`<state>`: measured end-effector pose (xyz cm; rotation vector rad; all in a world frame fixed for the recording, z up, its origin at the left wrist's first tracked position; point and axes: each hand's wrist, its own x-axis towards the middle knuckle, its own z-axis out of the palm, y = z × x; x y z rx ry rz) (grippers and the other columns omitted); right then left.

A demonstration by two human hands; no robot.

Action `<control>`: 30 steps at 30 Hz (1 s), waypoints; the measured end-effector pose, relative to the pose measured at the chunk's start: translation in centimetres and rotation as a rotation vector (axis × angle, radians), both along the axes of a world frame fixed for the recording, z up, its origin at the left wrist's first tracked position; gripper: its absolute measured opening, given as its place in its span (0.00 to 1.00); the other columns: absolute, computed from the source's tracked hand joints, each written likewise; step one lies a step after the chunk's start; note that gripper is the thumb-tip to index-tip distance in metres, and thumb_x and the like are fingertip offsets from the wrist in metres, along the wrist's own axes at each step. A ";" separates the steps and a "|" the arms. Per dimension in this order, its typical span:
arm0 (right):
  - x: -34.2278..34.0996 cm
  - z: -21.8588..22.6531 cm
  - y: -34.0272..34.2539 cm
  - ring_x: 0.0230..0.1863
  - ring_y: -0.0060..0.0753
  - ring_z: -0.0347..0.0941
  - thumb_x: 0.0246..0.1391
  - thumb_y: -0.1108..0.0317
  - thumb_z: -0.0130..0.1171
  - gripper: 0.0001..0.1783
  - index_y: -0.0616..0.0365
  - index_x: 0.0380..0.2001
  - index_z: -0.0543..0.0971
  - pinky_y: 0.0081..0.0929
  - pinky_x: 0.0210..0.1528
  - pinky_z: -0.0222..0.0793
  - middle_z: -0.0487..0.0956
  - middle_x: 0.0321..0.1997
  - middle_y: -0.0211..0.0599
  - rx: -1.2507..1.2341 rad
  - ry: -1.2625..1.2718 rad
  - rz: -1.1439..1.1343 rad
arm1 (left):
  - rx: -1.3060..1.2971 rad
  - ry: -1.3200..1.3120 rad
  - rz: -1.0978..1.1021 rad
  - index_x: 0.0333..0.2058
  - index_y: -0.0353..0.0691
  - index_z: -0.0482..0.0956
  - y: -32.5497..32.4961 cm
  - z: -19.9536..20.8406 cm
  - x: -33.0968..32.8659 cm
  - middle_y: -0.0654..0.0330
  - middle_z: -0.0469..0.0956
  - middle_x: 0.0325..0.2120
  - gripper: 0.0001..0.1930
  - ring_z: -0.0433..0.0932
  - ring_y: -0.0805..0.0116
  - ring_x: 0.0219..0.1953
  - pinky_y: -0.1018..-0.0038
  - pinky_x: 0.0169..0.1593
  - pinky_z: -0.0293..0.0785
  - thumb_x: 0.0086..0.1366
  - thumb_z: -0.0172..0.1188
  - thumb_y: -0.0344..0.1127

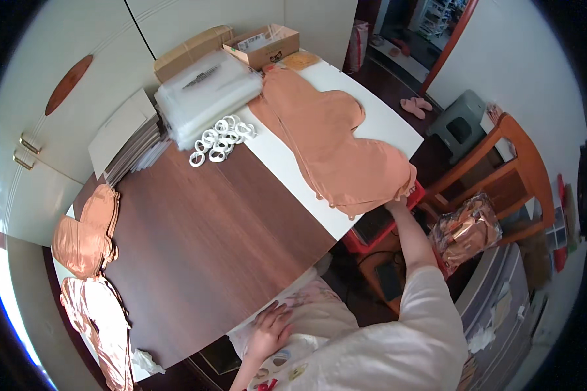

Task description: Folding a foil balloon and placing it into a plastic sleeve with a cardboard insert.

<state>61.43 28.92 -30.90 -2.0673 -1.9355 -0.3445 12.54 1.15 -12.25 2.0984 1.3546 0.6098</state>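
Note:
A stack of flat copper-coloured foil balloons [332, 140] with rounded lobes lies on the white part of the table, its near corner reaching the edge. At that corner is my right hand [398, 204]; its fingers are mostly hidden by the foil and the red-rimmed bin, so whether they grip anything does not show. My left hand [272, 331] rests at the table's front edge by my lap, fingers stretched out and holding nothing. Below the right forearm, a red bin [415, 193] stands beside the table.
More copper balloons [88, 234] lie at the table's left. Toward the back are white rings [218, 155], clear plastic bags [205, 88], grey cards [120, 133] and a cardboard box [274, 42]. A wooden chair [531, 169] holds bagged balloons [469, 228]; a phone [389, 280] lies lower.

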 end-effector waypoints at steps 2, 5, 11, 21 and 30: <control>-4.3 2.7 -1.8 0.44 0.45 0.75 0.57 0.62 0.42 0.17 0.55 0.42 0.78 0.42 0.38 0.74 0.78 0.44 0.46 -0.296 -0.099 0.000 | 0.073 0.019 -0.006 0.46 0.42 0.76 0.6 0.2 0.1 0.57 0.75 0.46 0.19 0.72 0.54 0.51 0.60 0.53 0.70 0.53 0.63 0.35; -15.9 11.9 -7.7 0.37 0.48 0.77 0.58 0.56 0.46 0.17 0.53 0.35 0.81 0.45 0.41 0.72 0.81 0.35 0.46 -0.859 0.106 0.255 | 0.011 -0.125 0.130 0.48 0.41 0.75 0.4 -0.7 -0.3 0.57 0.77 0.41 0.21 0.76 0.56 0.44 0.63 0.47 0.73 0.54 0.63 0.34; -30.7 20.3 -20.5 0.19 0.26 0.61 0.64 0.55 0.43 0.25 0.57 0.15 0.68 0.27 0.24 0.58 0.67 0.17 0.30 -0.741 1.556 1.103 | -0.619 -0.477 0.174 0.44 0.38 0.74 0.7 0.0 0.1 0.58 0.78 0.31 0.18 0.75 0.71 0.32 0.73 0.38 0.73 0.56 0.64 0.35; -43.9 28.3 -20.9 0.35 0.35 0.68 0.60 0.63 0.48 0.12 0.59 0.34 0.77 0.31 0.37 0.65 0.74 0.36 0.37 -0.553 1.482 1.800 | -0.641 -1.085 0.719 0.37 0.33 0.80 -11.1 -3.5 -11.7 0.61 0.81 0.30 0.10 0.77 0.76 0.31 0.78 0.38 0.74 0.66 0.54 0.33; -44.4 45.6 -21.2 0.40 0.28 0.64 0.50 0.56 0.62 0.20 0.38 0.46 0.70 0.33 0.41 0.53 0.75 0.39 0.13 -0.694 1.804 2.026 | -0.897 0.182 1.634 0.49 0.30 0.72 -27.0 -25.1 -18.7 0.53 0.77 0.40 0.30 0.77 0.60 0.41 0.66 0.44 0.74 0.55 0.66 0.47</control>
